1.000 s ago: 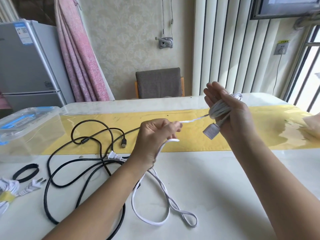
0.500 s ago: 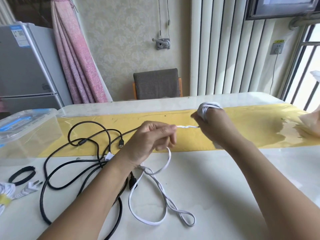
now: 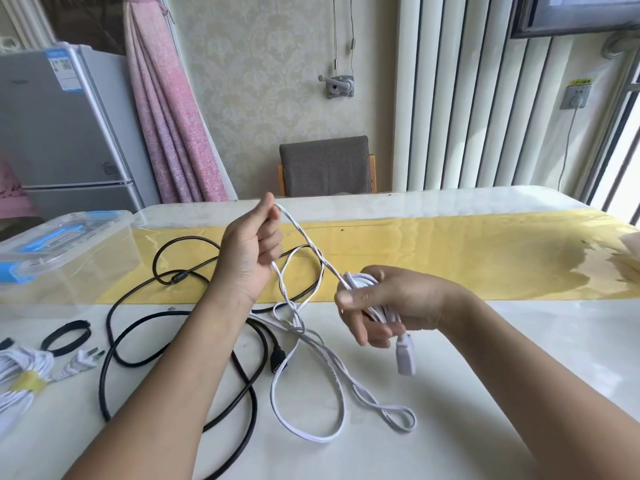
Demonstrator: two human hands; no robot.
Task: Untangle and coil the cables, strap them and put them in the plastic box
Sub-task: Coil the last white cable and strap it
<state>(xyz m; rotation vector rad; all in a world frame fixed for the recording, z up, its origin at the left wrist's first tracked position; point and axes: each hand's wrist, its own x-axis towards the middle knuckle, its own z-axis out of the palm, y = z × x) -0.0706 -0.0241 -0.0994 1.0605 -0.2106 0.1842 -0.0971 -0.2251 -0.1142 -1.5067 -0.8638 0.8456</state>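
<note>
From where I stood behind the head camera, the left hand (image 3: 249,251) had risen since a moment before. Its fingers were curled round the flat white cable (image 3: 311,440), drawing a longer slanting run out from the right hand (image 3: 391,303). That hand had dropped lower, its fingers wrapped round the half-wound coil (image 3: 363,282), with the white connector (image 3: 405,356) hanging below. Another turn looked ready to go on. Several loops lay loose toward the near edge of the table (image 3: 485,427), crossing the thick black cable (image 3: 255,405). At the left edge the clear plastic box with blue latches (image 3: 79,261) stood lidded; I could make out no cable inside.
</note>
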